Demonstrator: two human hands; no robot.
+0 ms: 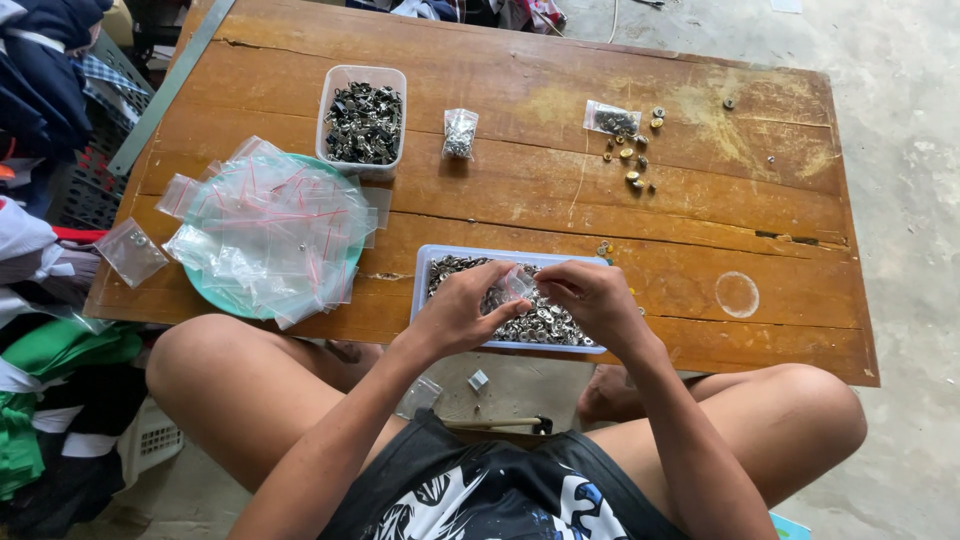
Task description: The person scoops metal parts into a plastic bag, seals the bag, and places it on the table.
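One small clear plastic bag (515, 285)

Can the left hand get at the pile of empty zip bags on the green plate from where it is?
Probably yes. The left hand is pinching a small clear bag over the tray of metal buttons, and the zip bags lie uncovered just beside it, but it would have to let go first.

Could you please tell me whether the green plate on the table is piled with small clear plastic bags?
Yes, the green plate at the table's left side is almost covered by a heap of small clear zip bags.
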